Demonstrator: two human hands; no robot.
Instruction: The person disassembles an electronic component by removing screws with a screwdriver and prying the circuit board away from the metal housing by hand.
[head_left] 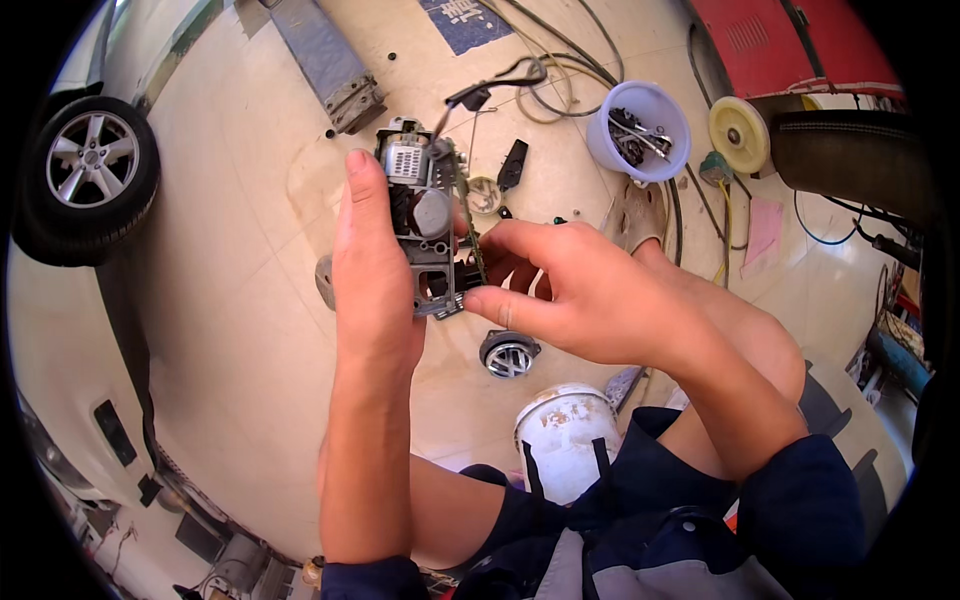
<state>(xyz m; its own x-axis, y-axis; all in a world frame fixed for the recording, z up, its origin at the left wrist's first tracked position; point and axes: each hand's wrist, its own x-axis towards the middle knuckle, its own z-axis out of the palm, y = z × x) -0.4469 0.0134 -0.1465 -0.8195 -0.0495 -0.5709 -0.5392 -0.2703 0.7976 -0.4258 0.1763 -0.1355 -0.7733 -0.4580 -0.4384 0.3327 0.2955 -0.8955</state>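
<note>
Pale tiled floor (250,380) underlay everything. Wheel (92,160) stood at far left; hub badge too small to read. Blue sheet (468,25), top, bore pale characters. Left grip (375,250) was closed around the left side of a mechanical assembly (430,212), thumb pointing up. Right grip (575,280) was part-curled at its near right edge by a green circuit board (469,225); pinching or merely touching, could not tell. Assembly was raised over the floor, long axis running away from the wearer, slightly tilted, silver end (407,163) farthest. Round emblem (509,356) lay below.
</note>
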